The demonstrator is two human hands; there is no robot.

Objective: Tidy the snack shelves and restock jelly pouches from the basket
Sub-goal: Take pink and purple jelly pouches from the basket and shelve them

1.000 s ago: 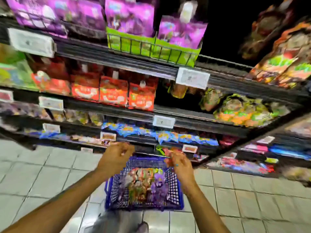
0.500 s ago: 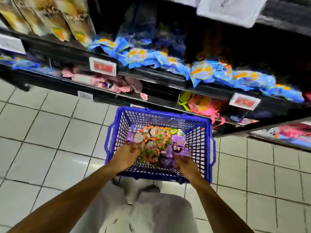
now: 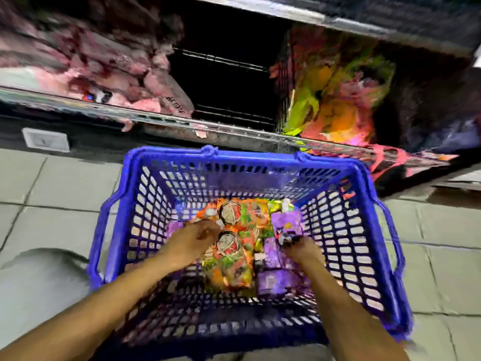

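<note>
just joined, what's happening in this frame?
A person has both hands down in a blue basket on the floor by the bottom shelf. The left hand rests on the orange-green pouches; the right hand is at a purple pouch, though blur hides the grip. Nothing has left the basket yet.

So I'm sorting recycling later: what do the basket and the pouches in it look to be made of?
The blue basket looks like moulded rigid plastic: one uniform colour, lattice walls, a thick smooth rim. The orange-green pouches and purple pouches seem to be thin glossy printed film, creased and catching light; whether plastic or foil-lined is unclear from the blur.
</note>
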